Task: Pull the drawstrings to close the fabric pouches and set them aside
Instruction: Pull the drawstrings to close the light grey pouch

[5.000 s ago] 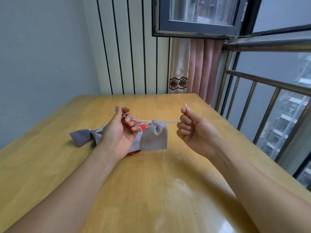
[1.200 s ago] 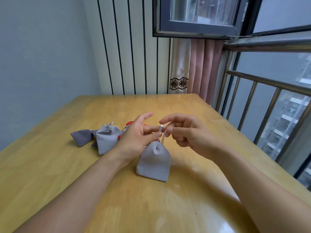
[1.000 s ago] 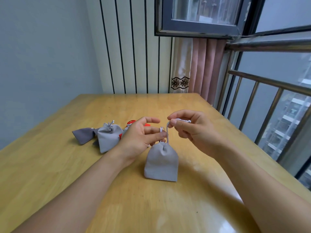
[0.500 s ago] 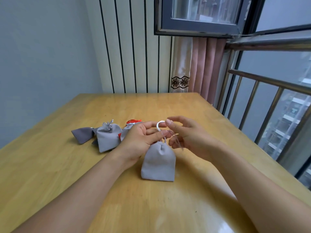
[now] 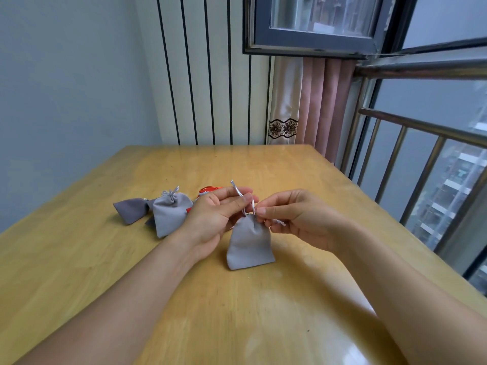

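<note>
A light grey fabric pouch (image 5: pixel 249 243) hangs with its bottom on the wooden table (image 5: pixel 237 299), its neck gathered shut. My left hand (image 5: pixel 216 216) pinches one white drawstring (image 5: pixel 238 192) above the neck. My right hand (image 5: pixel 295 216) pinches the other cord end right at the neck. To the left lie a closed light grey pouch (image 5: pixel 170 214) with a knotted cord and a darker grey pouch (image 5: pixel 130 209).
A red object (image 5: pixel 207 191) shows partly behind my left hand. A metal railing (image 5: pixel 421 159) runs along the table's right edge, with a pink curtain (image 5: pixel 324 106) at the far right corner and a striped wall behind.
Five seconds ago both hands pulled the cords apart with the pouch lifted. Since then the pouch has come down to the table, and my fingers have worked the cords close together at its neck.
</note>
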`<state>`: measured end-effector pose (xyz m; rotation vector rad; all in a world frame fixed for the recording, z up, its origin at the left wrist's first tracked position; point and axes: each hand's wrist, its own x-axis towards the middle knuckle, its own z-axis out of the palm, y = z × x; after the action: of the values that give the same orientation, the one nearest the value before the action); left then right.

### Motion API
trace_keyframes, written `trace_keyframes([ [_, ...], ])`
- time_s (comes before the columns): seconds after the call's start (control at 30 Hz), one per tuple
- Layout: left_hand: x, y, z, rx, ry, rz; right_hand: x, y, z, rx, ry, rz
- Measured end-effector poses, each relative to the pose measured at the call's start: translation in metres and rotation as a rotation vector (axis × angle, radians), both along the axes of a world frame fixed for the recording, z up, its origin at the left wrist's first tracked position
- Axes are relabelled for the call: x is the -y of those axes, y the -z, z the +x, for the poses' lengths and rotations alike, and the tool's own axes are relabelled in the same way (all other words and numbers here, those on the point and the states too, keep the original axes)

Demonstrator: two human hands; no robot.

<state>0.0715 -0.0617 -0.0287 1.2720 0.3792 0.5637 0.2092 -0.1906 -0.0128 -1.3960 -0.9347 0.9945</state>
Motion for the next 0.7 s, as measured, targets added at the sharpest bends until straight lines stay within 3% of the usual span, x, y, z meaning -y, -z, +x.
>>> trace_keyframes([
  [0.27,0.0,-0.003,-0.005,0.021,0.03,0.145,-0.005,0.011,-0.008,0.277,-0.025,-0.038],
  [0.47,-0.002,-0.006,-0.007,0.013,0.005,0.292,-0.009,0.012,-0.008,0.298,0.081,0.076],
  [0.7,-0.007,-0.007,-0.011,0.027,0.005,0.448,-0.008,0.011,-0.004,0.267,0.048,0.061],
])
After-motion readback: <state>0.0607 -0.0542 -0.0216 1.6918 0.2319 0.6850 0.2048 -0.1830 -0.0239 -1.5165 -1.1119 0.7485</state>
